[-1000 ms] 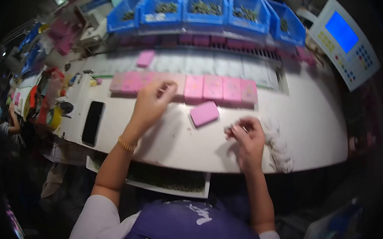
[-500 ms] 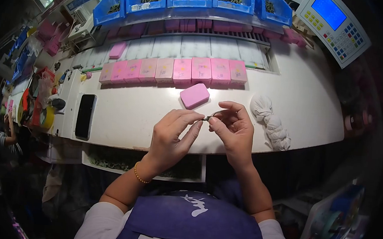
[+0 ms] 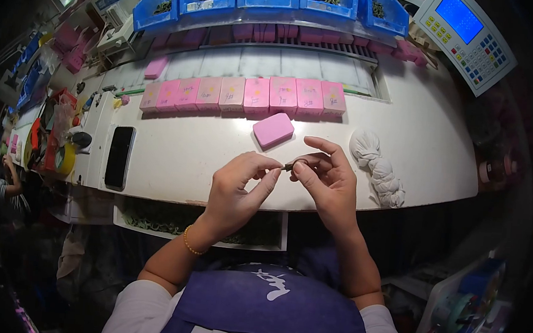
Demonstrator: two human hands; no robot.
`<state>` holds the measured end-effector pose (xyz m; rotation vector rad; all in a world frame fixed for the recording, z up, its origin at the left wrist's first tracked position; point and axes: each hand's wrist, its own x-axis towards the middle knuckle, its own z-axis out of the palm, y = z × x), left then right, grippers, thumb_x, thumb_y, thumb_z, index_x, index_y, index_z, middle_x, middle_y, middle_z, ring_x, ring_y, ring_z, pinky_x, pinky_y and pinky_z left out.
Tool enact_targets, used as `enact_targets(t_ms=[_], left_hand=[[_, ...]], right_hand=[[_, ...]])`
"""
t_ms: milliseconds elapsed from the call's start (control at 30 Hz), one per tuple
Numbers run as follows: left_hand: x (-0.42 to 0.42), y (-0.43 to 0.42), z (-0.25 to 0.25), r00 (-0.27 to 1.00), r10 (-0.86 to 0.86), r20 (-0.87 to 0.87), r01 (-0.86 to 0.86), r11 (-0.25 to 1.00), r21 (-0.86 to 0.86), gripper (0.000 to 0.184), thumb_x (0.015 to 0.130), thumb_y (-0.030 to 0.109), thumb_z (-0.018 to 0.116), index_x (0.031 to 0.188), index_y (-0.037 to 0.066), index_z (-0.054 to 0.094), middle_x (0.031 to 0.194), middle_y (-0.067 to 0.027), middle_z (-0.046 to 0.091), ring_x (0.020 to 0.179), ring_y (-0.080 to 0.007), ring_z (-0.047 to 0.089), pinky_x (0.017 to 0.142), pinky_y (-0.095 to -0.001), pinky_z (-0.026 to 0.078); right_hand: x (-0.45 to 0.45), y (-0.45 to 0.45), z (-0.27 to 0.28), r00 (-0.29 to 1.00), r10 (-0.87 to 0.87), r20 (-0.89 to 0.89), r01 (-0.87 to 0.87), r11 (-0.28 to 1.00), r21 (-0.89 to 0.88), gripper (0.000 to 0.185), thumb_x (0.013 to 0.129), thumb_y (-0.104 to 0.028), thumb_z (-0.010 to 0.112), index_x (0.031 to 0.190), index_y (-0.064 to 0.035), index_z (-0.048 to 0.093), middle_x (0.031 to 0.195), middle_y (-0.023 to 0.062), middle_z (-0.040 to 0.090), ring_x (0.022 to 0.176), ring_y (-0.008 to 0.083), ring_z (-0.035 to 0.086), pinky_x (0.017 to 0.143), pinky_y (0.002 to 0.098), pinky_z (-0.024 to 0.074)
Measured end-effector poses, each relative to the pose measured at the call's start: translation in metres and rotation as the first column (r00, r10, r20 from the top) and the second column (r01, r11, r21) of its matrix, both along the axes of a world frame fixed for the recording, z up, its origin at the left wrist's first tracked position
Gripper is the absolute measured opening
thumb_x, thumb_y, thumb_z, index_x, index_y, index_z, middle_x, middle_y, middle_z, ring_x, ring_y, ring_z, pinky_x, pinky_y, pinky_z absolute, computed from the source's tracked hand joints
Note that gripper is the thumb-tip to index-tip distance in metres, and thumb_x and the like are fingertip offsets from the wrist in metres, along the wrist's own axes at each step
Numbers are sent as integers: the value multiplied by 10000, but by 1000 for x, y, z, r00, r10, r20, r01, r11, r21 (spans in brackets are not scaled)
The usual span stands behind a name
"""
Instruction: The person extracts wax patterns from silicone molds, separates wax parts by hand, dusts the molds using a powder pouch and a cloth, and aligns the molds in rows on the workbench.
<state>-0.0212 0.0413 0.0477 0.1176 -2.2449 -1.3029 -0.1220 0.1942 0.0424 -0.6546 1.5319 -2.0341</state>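
A small dark ring-like piece (image 3: 289,166) is held between my two hands over the front of the white table. My left hand (image 3: 240,183) pinches its left end with thumb and forefinger. On its other side, my right hand (image 3: 328,181) grips it between thumb and fingers, with one finger raised. Just beyond the hands lies a single pink block (image 3: 273,130). Behind that block stands a row of pink blocks (image 3: 256,95) with handwriting on their faces.
Blue bins (image 3: 267,2) with dark green pieces line the back. A keypad device (image 3: 467,41) is at the back right, a twisted white cloth (image 3: 378,169) at right, a black phone (image 3: 119,157) at left. An open drawer (image 3: 284,232) sits below the table edge. A person (image 3: 11,187) is at far left.
My left hand has come down from the block row and my right hand has moved left, so both meet at the small dark piece. The view has shifted too.
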Motion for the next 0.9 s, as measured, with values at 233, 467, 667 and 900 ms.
enact_targets(t_ms=[233, 467, 667, 900], left_hand=[[-1, 0, -1, 999, -38, 5, 38, 999, -37, 114, 882, 2, 701, 994, -16, 694, 872, -107, 698, 722, -143, 636, 673, -265, 508], [0, -2, -4, 999, -45, 29, 45, 999, -24, 113, 881, -2, 697, 992, -22, 688, 866, -109, 695, 726, -143, 638, 679, -269, 510], [0, -1, -5, 998, -47, 40, 45, 998, 45, 94, 884, 2, 692, 970, -30, 674, 844, -106, 682, 736, -137, 633, 688, -269, 505], [0, 8, -15, 995, -30, 90, 17, 990, 142, 66, 888, 16, 648, 934, -21, 616, 828, -77, 627, 769, -131, 616, 713, -272, 493]], right_hand=[[2, 0, 1, 999, -5, -48, 6, 1000, 16, 441, 942, -27, 666, 1345, 0, 489, 1021, 92, 658, 950, 124, 643, 842, 277, 545], [0, 0, 4, 1000, 22, 3, -22, 1000, 9, 457, 935, -20, 674, 1347, -3, 476, 1000, 100, 680, 927, 130, 649, 841, 271, 541], [-3, 0, 1, 998, 47, 32, -47, 999, -17, 457, 930, -8, 674, 1344, -5, 481, 991, 102, 685, 916, 129, 656, 835, 272, 542], [8, 0, 2, 848, -14, -529, 134, 973, 190, 445, 900, 25, 673, 1315, -14, 516, 960, 133, 706, 916, 189, 712, 828, 312, 564]])
